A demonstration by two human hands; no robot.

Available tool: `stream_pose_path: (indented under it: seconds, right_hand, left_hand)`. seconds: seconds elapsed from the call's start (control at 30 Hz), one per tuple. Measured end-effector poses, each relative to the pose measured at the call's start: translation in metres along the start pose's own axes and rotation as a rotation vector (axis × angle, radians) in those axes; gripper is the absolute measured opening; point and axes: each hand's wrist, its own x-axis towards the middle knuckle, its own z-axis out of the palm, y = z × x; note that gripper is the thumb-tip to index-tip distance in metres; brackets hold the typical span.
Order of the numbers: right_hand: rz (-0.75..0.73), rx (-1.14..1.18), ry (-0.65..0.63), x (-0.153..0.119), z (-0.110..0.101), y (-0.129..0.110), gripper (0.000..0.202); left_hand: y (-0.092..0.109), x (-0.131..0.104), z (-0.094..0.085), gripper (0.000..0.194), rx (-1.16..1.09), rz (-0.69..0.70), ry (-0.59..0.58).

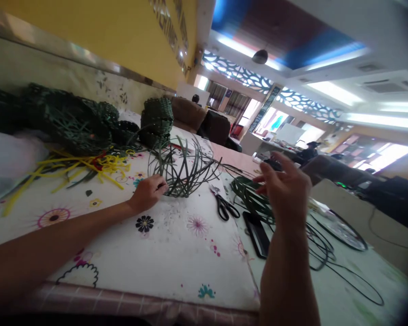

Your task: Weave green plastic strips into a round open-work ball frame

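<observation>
A partly woven basket (185, 170) of thin dark green strips rests on the flowered tablecloth, its loose ends curving upward. Closed fingers of my left hand (148, 194) pinch its near left edge. My right hand (287, 190) is raised to the right, somewhat blurred, its fingers apart and nothing visible in them. Behind and below it, a bundle of green strips (246, 194) is partly hidden by that hand and wrist. Black-handled scissors (221, 206) lie between the basket and a dark phone (256, 233).
Finished-looking dark green baskets (156, 118) stand along the wall at the left. Yellow strips (112, 167) lie scattered before them, beside a whitish plastic bag (10, 165). Long strip loops (353, 283) spread over the right side. A brown sofa (187, 113) stands beyond the table.
</observation>
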Motion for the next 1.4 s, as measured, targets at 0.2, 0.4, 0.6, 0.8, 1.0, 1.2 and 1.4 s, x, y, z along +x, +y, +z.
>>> stream_pose_path:
  seconds: [0.2, 0.4, 0.6, 0.8, 1.0, 1.2, 1.4]
  right_hand:
    - [0.265, 0.436, -0.724, -0.046, 0.090, -0.033, 0.031]
    - [0.365, 0.526, -0.703, -0.077, 0.151, -0.018, 0.037]
    - [0.617, 1.008, -0.689, -0.090, 0.167, -0.010, 0.029]
    - [0.634, 1.113, -0.533, -0.100, 0.176, -0.013, 0.030]
    - [0.460, 1.062, -0.468, -0.103, 0.181, -0.010, 0.023]
    - [0.459, 1.024, -0.326, -0.105, 0.188, -0.007, 0.021]
    - [0.287, 0.913, -0.452, -0.104, 0.177, -0.008, 0.019]
  left_hand:
    - [0.000, -0.001, -0.001, 0.024, 0.001, -0.015, -0.020]
    - [-0.001, -0.004, 0.002, 0.026, 0.002, 0.019, -0.026]
    - [-0.001, -0.004, 0.004, 0.027, -0.033, 0.008, -0.027]
    - [0.000, 0.000, 0.005, 0.026, -0.116, -0.130, 0.001]
    - [-0.001, 0.002, 0.007, 0.027, -0.248, -0.228, 0.003]
    - [0.003, 0.002, 0.007, 0.028, -0.296, -0.226, 0.012]
    - [0.000, 0.005, 0.002, 0.029, -0.262, -0.274, -0.038]
